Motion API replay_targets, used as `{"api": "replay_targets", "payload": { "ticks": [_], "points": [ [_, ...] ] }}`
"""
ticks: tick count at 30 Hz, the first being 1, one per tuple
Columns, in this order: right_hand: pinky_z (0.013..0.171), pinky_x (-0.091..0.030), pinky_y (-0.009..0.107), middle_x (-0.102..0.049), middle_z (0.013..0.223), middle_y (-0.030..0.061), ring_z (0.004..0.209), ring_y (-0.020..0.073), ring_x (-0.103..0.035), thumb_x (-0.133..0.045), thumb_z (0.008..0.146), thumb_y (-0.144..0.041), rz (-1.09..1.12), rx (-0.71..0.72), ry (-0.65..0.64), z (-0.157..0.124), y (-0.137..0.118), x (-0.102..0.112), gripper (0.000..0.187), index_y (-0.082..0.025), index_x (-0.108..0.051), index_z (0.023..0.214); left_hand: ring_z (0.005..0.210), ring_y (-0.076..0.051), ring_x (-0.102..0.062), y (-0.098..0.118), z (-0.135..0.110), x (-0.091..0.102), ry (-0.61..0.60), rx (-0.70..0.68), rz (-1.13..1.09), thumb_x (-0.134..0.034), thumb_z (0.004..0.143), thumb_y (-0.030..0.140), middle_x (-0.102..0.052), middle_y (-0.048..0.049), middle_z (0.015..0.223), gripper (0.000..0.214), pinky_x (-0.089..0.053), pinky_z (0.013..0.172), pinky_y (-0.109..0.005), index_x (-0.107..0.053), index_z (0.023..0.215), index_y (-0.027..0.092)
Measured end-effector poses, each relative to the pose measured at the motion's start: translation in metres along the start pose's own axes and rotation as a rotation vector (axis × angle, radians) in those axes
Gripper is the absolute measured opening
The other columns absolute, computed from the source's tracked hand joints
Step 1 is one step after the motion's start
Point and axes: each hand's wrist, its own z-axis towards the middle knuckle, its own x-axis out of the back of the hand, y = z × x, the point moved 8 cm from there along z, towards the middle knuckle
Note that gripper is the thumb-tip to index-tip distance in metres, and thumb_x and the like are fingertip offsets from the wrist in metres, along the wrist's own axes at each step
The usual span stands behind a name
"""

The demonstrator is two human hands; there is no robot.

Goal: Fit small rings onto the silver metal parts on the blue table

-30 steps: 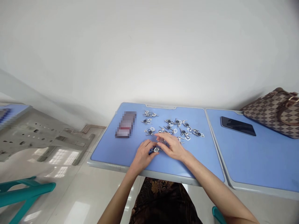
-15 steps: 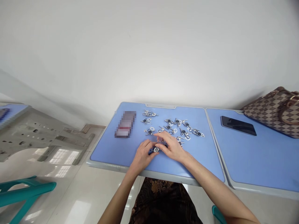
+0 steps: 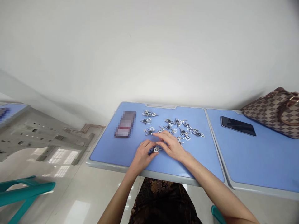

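Blue desk [image 3: 105, 149], pixelated box [image 3: 125, 124] on its left side, apart from hands. Left hand [image 3: 142, 154] curled, fingertips at small metal fitting [image 3: 156, 149] near desk's front edge; right hand [image 3: 171, 146] bent over same fitting from other side (grip cannot be told). Loose fittings [image 3: 174, 128] scattered just behind. Second desk [image 3: 257, 161]: black phone [image 3: 238, 126], checked handbag [image 3: 271, 113].

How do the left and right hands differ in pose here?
The left hand sits nearer the table's front edge, the right hand farther in toward the metal parts. The left forearm rises steeply; the right forearm comes in diagonally. Both hands are bare, flanking a small metal fitting.
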Motion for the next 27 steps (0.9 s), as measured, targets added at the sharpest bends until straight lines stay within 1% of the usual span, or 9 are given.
{"api": "replay_targets", "payload": {
  "ticks": [2, 5, 7, 12, 14, 17, 20, 24, 27],
  "points": [
    [0.084, -0.052, 0.037, -0.059, 0.100, 0.0060, 0.090, 0.0185, -0.057, -0.045, 0.097, -0.020, 0.034, -0.016, 0.002, -0.0004, 0.0023, -0.0007, 0.041, -0.028, -0.047, 0.137, 0.088, -0.019, -0.057, -0.0004, -0.0003, -0.0003, -0.003, 0.002, -0.002, -0.067, 0.085, 0.029, -0.060, -0.0024, 0.095, 0.022, -0.047, 0.080, -0.034, -0.058, 0.104, 0.022],
    [0.085, -0.052, 0.037, -0.061, 0.101, 0.0049, 0.088, 0.0165, -0.059, -0.042, 0.097, -0.016, 0.159, -0.073, -0.038, -0.0014, 0.0059, -0.0040, 0.050, -0.027, -0.034, 0.145, 0.090, -0.019, -0.058, -0.0002, -0.0006, 0.0000, -0.008, 0.003, -0.010, -0.068, 0.084, 0.027, -0.060, -0.0026, 0.097, 0.025, -0.047, 0.080, -0.034, -0.057, 0.106, 0.023],
    [0.085, -0.052, 0.036, -0.061, 0.103, 0.0050, 0.089, 0.0157, -0.060, -0.040, 0.098, -0.015, 0.206, -0.092, -0.050, -0.0019, 0.0061, -0.0046, 0.051, -0.026, -0.030, 0.146, 0.092, -0.019, -0.058, 0.0009, -0.0005, 0.0006, -0.004, -0.004, -0.014, -0.068, 0.084, 0.027, -0.061, -0.0029, 0.099, 0.027, -0.047, 0.081, -0.034, -0.057, 0.108, 0.023],
    [0.085, -0.052, 0.038, -0.060, 0.106, 0.0071, 0.093, 0.0186, -0.058, -0.050, 0.096, -0.023, 0.060, -0.012, -0.003, -0.0005, -0.0006, -0.0013, 0.039, -0.026, -0.048, 0.135, 0.089, -0.020, -0.057, 0.0013, -0.0004, 0.0007, 0.008, -0.009, 0.012, -0.066, 0.085, 0.030, -0.060, -0.0031, 0.095, 0.021, -0.047, 0.079, -0.034, -0.057, 0.102, 0.022],
    [0.084, -0.052, 0.037, -0.059, 0.105, 0.0070, 0.094, 0.0188, -0.057, -0.048, 0.097, -0.021, 0.043, -0.002, 0.003, 0.0001, -0.0008, -0.0017, 0.037, -0.027, -0.050, 0.133, 0.090, -0.020, -0.057, 0.0017, -0.0005, 0.0002, 0.010, -0.017, 0.013, -0.066, 0.085, 0.030, -0.060, -0.0032, 0.096, 0.021, -0.047, 0.080, -0.035, -0.057, 0.103, 0.022],
    [0.087, -0.051, 0.038, -0.061, 0.101, 0.0060, 0.092, 0.0179, -0.058, -0.041, 0.098, -0.017, 0.079, -0.015, -0.014, -0.0002, 0.0009, -0.0030, 0.042, -0.027, -0.044, 0.139, 0.091, -0.020, -0.057, 0.0020, -0.0005, -0.0004, 0.008, -0.021, 0.006, -0.067, 0.085, 0.029, -0.061, -0.0033, 0.098, 0.025, -0.047, 0.081, -0.035, -0.056, 0.107, 0.023],
    [0.087, -0.052, 0.037, -0.063, 0.101, 0.0055, 0.090, 0.0170, -0.061, -0.041, 0.098, -0.016, 0.153, -0.057, 0.000, -0.0020, 0.0047, -0.0008, 0.046, -0.027, -0.036, 0.143, 0.092, -0.020, -0.058, 0.0021, -0.0007, -0.0003, 0.003, -0.019, 0.005, -0.068, 0.085, 0.029, -0.061, -0.0035, 0.100, 0.028, -0.047, 0.082, -0.035, -0.055, 0.109, 0.023],
    [0.083, -0.054, 0.035, -0.064, 0.102, 0.0047, 0.088, 0.0160, -0.064, -0.049, 0.096, -0.019, 0.249, -0.086, 0.073, -0.0051, 0.0067, 0.0035, 0.037, -0.026, -0.046, 0.132, 0.093, -0.020, -0.057, 0.0017, -0.0013, -0.0004, -0.005, -0.020, 0.021, -0.068, 0.084, 0.029, -0.060, -0.0038, 0.100, 0.028, -0.047, 0.082, -0.035, -0.055, 0.109, 0.022],
    [0.083, -0.055, 0.034, -0.065, 0.100, 0.0041, 0.087, 0.0155, -0.065, -0.053, 0.095, -0.020, 0.277, -0.074, 0.079, -0.0059, 0.0035, -0.0004, 0.030, -0.026, -0.051, 0.124, 0.092, -0.021, -0.056, 0.0003, -0.0018, -0.0017, -0.003, -0.018, 0.039, -0.068, 0.084, 0.031, -0.060, -0.0042, 0.097, 0.025, -0.047, 0.080, -0.036, -0.055, 0.104, 0.021]
  ]
}}
